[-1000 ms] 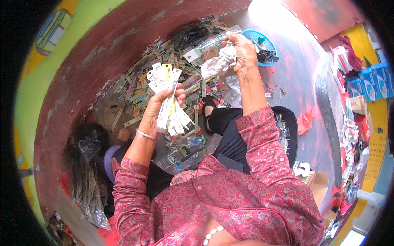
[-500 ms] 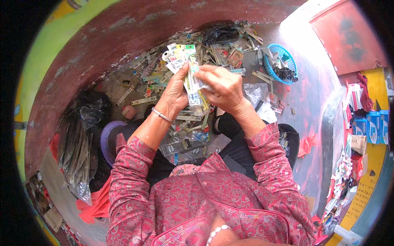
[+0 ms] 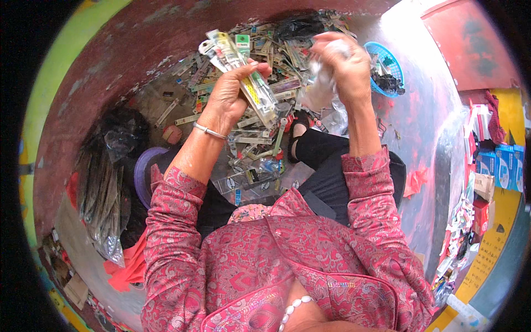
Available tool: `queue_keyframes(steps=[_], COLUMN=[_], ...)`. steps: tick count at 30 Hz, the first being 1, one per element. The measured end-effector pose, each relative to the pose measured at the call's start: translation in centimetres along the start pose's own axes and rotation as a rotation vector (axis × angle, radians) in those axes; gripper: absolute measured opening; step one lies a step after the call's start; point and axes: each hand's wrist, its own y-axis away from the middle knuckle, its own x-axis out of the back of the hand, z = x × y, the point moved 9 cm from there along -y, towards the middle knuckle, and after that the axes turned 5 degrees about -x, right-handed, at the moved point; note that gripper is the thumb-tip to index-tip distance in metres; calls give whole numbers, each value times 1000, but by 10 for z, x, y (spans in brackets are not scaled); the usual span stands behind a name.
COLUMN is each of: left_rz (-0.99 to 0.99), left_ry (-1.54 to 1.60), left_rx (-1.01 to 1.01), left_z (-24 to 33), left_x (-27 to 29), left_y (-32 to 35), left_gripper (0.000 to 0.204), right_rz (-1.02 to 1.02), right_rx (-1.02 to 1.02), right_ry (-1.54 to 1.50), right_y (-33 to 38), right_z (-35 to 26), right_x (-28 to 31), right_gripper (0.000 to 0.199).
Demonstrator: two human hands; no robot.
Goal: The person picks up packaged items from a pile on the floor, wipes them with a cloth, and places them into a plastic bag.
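My left hand (image 3: 231, 94) grips a bunch of flat clear packets (image 3: 243, 69) with green and yellow printed cards, fanned upward above a heap of similar packets (image 3: 265, 127) on the floor. A thin bangle circles that wrist. My right hand (image 3: 342, 63) is raised to the right of the bunch and closes on a crumpled clear plastic wrapper (image 3: 323, 83). Both sleeves are red patterned fabric. My dark trouser legs and a sandalled foot (image 3: 298, 130) lie below the heap.
A blue plastic basket (image 3: 390, 69) with dark small parts sits at the right of the heap. A purple round stool (image 3: 145, 174) and a bundle of clear bags (image 3: 105, 199) lie at the left. Boxes and packets (image 3: 495, 166) line the right edge.
My right hand has left the bunch in my left hand and moved right and up with a clear wrapper. A second ago it was stretched far out toward the basket.
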Motion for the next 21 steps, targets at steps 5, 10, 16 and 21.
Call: queue_keyframes(steps=[5, 10, 16, 21], left_rz=[-32, -48, -90, -168], left_ry=[-5, 171, 290, 25], left_rx=[123, 64, 93, 111], left_z=[-31, -9, 3, 0], left_x=[-10, -16, 3, -12], left_y=[6, 3, -6, 4], left_gripper=[26, 38, 38, 33], right_rz=[111, -45, -361, 33], right_rx=[148, 501, 490, -37], right_ry=[-84, 615, 611, -419], right_y=[1, 28, 50, -2], right_z=[-5, -9, -14, -5], right_x=[-42, -89, -96, 7], right_gripper=[19, 29, 21, 13])
